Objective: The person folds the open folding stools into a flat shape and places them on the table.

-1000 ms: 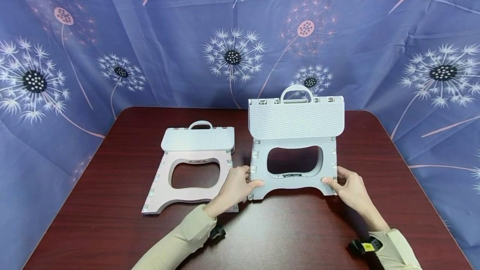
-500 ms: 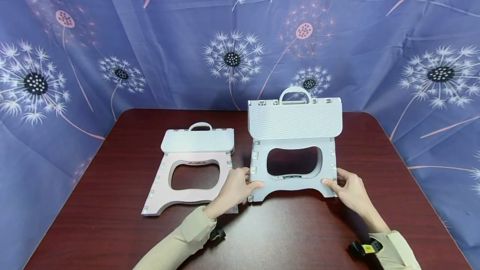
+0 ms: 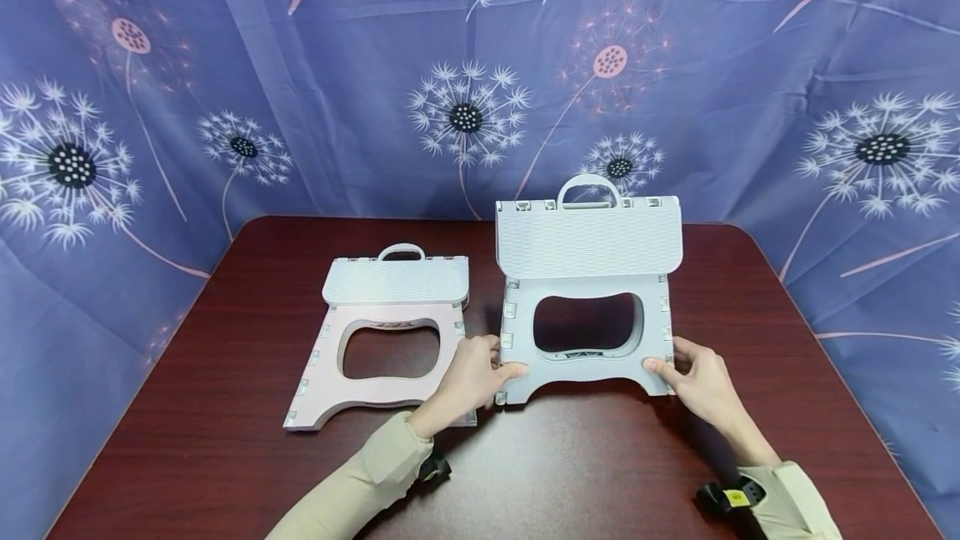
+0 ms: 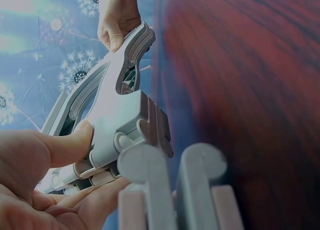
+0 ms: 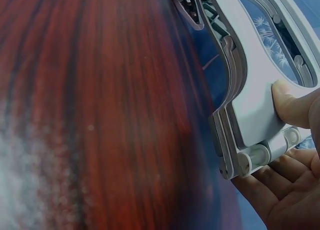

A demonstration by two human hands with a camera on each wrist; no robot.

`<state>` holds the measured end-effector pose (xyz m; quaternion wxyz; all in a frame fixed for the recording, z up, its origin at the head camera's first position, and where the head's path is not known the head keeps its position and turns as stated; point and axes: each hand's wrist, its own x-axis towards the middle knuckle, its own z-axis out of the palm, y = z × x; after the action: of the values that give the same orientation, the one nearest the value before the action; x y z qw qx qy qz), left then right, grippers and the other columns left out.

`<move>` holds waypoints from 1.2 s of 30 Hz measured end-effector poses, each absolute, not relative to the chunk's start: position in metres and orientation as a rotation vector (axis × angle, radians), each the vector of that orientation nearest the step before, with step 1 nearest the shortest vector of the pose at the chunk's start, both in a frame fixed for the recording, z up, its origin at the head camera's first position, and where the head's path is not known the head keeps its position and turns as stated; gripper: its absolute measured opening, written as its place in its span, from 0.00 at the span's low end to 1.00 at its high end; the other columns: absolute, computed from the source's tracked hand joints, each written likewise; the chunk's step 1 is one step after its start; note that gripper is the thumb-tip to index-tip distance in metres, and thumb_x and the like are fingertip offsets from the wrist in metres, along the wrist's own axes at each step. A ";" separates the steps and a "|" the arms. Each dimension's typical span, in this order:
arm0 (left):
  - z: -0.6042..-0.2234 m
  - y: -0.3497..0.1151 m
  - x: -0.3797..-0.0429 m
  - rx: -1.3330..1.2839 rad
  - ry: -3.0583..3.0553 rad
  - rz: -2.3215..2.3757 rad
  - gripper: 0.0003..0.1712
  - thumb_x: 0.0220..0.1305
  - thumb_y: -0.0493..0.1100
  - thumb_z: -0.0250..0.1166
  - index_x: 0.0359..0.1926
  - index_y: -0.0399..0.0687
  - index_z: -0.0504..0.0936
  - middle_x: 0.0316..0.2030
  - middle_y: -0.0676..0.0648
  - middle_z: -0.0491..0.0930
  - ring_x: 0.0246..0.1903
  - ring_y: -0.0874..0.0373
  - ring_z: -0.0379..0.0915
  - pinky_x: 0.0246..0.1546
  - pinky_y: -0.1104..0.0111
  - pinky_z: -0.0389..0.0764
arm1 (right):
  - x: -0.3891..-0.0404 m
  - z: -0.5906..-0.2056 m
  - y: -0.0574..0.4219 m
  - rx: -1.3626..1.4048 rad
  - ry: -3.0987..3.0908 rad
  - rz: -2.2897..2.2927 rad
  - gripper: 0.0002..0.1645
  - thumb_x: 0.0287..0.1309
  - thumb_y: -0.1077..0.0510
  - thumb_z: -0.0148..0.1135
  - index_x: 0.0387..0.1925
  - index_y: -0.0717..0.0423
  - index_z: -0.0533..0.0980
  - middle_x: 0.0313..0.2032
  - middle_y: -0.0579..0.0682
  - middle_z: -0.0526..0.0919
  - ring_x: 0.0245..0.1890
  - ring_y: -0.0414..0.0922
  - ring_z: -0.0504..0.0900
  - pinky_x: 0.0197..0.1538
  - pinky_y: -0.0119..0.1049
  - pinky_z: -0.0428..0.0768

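A folded step stool point(image 3: 588, 242), pale blue-grey with a ribbed top panel and an arched handle, is held up off the table, seen front-on in the head view. My left hand point(image 3: 470, 375) grips its lower left leg, thumb on the front face and fingers behind. On the opposite leg my right hand point(image 3: 701, 380) holds on the same way. The left wrist view shows the left thumb point(image 4: 70, 145) pressed on the leg by the hinges. In the right wrist view the right thumb point(image 5: 290, 105) lies on the flat panel, with fingers under the hinged edge.
A second folded stool point(image 3: 396, 282), pinkish with a whitish top, lies on the dark red wooden table point(image 3: 570, 473) just left of the held one. My left forearm passes in front of its lower right corner. A blue dandelion-print cloth point(image 3: 345, 90) hangs behind the table.
Over the last second the held stool's right side shifts very slightly left and its top a little lower in the view. Both hands keep their hold; the pinkish stool stays put.
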<state>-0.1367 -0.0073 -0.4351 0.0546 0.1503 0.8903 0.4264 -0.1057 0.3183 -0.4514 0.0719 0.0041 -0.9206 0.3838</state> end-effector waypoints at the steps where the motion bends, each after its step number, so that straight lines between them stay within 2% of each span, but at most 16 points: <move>1: -0.435 -0.007 -0.137 0.457 2.704 1.293 0.18 0.53 0.50 0.74 0.25 0.42 0.76 0.14 0.59 0.62 0.14 0.68 0.55 0.16 0.76 0.58 | -0.106 -0.451 0.318 0.013 -2.768 1.151 0.19 0.56 0.56 0.69 0.44 0.65 0.78 0.32 0.60 0.87 0.25 0.27 0.78 0.27 0.24 0.74; 5: -0.436 -0.007 -0.137 0.456 2.703 1.287 0.19 0.53 0.50 0.74 0.24 0.43 0.75 0.14 0.59 0.60 0.14 0.68 0.54 0.16 0.76 0.56 | -0.105 -0.452 0.318 0.015 -2.770 1.155 0.19 0.56 0.56 0.69 0.44 0.66 0.78 0.32 0.61 0.87 0.25 0.27 0.78 0.27 0.24 0.74; 12: -0.438 -0.007 -0.137 0.453 2.700 1.286 0.18 0.53 0.50 0.73 0.27 0.42 0.77 0.15 0.59 0.65 0.16 0.68 0.56 0.16 0.77 0.59 | -0.105 -0.453 0.318 0.017 -2.767 1.169 0.20 0.56 0.56 0.69 0.45 0.66 0.78 0.33 0.62 0.87 0.26 0.26 0.78 0.28 0.24 0.74; 19: -0.438 -0.008 -0.137 0.468 2.713 1.288 0.21 0.53 0.51 0.73 0.22 0.45 0.72 0.14 0.59 0.56 0.15 0.68 0.50 0.16 0.76 0.54 | -0.106 -0.452 0.318 0.048 -2.753 1.181 0.19 0.56 0.58 0.69 0.45 0.67 0.78 0.30 0.61 0.87 0.24 0.26 0.77 0.26 0.23 0.72; 29: -0.440 -0.007 -0.138 0.452 2.711 1.272 0.19 0.54 0.51 0.73 0.23 0.45 0.74 0.14 0.59 0.58 0.16 0.68 0.52 0.16 0.76 0.56 | -0.107 -0.453 0.318 0.028 -2.779 1.166 0.21 0.56 0.56 0.69 0.46 0.67 0.78 0.32 0.61 0.87 0.25 0.25 0.77 0.28 0.23 0.73; 36: -0.441 -0.007 -0.140 0.452 2.723 1.261 0.22 0.54 0.51 0.72 0.20 0.47 0.69 0.14 0.59 0.54 0.16 0.67 0.49 0.16 0.76 0.53 | -0.108 -0.456 0.319 0.022 -2.775 1.165 0.19 0.57 0.56 0.68 0.45 0.66 0.78 0.31 0.60 0.87 0.25 0.26 0.77 0.27 0.24 0.74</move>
<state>-0.1395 -0.0071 -0.4413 0.0535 0.1487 0.8961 0.4148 -0.1080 0.3187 -0.4558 0.0660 0.0073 -0.9200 0.3863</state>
